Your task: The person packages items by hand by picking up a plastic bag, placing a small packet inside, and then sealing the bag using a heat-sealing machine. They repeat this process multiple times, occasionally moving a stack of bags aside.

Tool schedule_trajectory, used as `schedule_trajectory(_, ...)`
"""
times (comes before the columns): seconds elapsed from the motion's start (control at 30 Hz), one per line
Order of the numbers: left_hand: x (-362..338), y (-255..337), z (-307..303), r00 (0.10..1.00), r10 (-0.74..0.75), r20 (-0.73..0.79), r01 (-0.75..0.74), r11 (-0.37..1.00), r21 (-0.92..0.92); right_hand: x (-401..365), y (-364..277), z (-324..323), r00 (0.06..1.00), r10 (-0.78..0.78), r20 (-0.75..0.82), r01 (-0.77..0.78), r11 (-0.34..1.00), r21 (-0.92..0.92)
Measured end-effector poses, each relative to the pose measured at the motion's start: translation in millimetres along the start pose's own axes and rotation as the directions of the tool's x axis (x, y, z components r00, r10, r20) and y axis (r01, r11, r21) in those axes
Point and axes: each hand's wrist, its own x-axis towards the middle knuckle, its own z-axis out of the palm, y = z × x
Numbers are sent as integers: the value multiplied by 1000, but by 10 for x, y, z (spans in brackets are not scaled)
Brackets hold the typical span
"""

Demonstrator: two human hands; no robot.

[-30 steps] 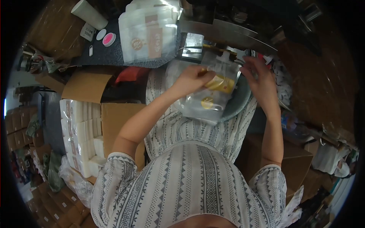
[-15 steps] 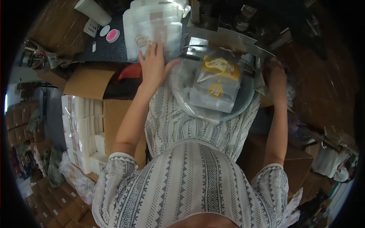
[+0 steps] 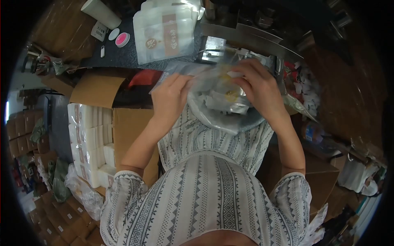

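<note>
My left hand (image 3: pixel 170 96), its fingers pinched, grips the edge of a clear plastic bag (image 3: pixel 174 69) left of the basin. Fingers bent and closed, my right hand (image 3: pixel 260 86) is over the right part of the basin. Something small and whitish shows at its fingertips, too smeared to name. Between the hands is blurred clear film with yellow print (image 3: pixel 231 96). Below it, the plastic-lined round basin (image 3: pixel 205 119) on my lap holds silvery and clear packets (image 3: pixel 227 104).
A stack of printed pouches (image 3: pixel 164 39) lies on the dark table (image 3: pixel 119 57), near a pink-topped tub (image 3: pixel 122 39) and a white cup (image 3: pixel 100 13). An open carton (image 3: pixel 135 131) with white packs (image 3: pixel 88 139) stands at left. Metal equipment (image 3: pixel 258 39) lies beyond the basin.
My left hand has left the pouch stack and come down, closing on a clear bag. My right hand has moved left over the basin. The yellow-printed bag has shifted and blurred.
</note>
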Motion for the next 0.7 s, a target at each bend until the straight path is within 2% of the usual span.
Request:
schedule_trajectory(0.03, -7, 32, 16, 995, 58, 80, -52, 996, -70, 4, 8, 30, 994, -106, 13, 106, 994, -12)
schedule_trajectory(0.07, -12, 64, 38, 981, 118, 155, -96, 985, -145, -8, 13, 29, 994, -105, 15, 105, 994, -10)
schedule_trajectory(0.1, -34, 69, 109, 981, 116, 155, -93, 985, -145, -32, 27, 7, 997, -57, 58, 54, 997, 54)
schedule_trajectory(0.17, -60, 48, 329, 935, 143, 325, -16, 931, -364, -57, 80, -58, 995, -8, 103, -3, 994, 112)
schedule_trajectory(0.2, -22, 89, 412, 934, 145, 326, -16, 930, -368, -51, 124, -105, 987, 123, 104, -136, 982, 128)
schedule_trajectory(0.23, 30, 133, 503, 883, -1, 470, 250, 848, -467, -61, 164, -157, 962, 251, 105, -265, 954, 144)
schedule_trajectory(0.27, 98, 154, 589, 779, -111, 617, 501, 703, -505, -87, 199, -206, 963, 251, 101, -264, 954, 141)
schedule_trajectory(0.3, 214, 127, 695, 780, -110, 616, 499, 703, -507, -114, 240, -254, 970, 244, 18, -244, 969, 45)
schedule_trajectory(0.33, 355, 75, 808, 711, -160, 685, 613, 619, -491, -140, 282, -302, 972, 226, -64, -230, 972, -51)
schedule_trajectory(0.37, 423, 60, 876, 629, -198, 752, 716, 525, -460, -182, 293, -375, 972, 226, -65, -230, 972, -51)
schedule_trajectory(0.4, 461, 120, 859, 628, -198, 753, 716, 525, -460, -237, 281, -473, 955, 288, -62, -295, 943, -154)
schedule_trajectory(0.43, 532, 205, 807, 581, -225, 782, 797, 355, -489, -287, 307, -561, 935, 350, -65, -355, 899, -257)
schedule_trajectory(0.47, 571, 250, 781, 530, -242, 813, 848, 173, -501, -321, 396, -634, 934, 352, -64, -357, 898, -258)
schedule_trajectory(0.5, 540, 228, 816, 528, -241, 814, 849, 172, -500, -353, 516, -702, 890, 448, -88, -431, 760, -487)
schedule_trajectory(0.53, 478, 180, 869, 569, -241, 786, 822, 180, -540, -404, 630, -752, 836, 533, -134, -469, 565, -679)
schedule_trajectory(0.6, 486, 45, 858, 614, -240, 752, 789, 191, -584, -549, 952, -729, 814, 573, -100, -475, 555, -683)
schedule_trajectory(0.63, 547, -110, 774, 844, -297, 448, 528, 610, -591, -525, 1051, -726, 796, 602, -69, -475, 548, -688)
schedule_trajectory(0.67, 574, -272, 688, 977, -178, 118, 210, 906, -368, -515, 1111, -744, 797, 600, -68, -474, 551, -687)
schedule_trajectory(0.7, 535, -480, 658, 975, -182, 127, 216, 906, -364, -536, 1117, -754, 823, 566, -43, -482, 656, -580)
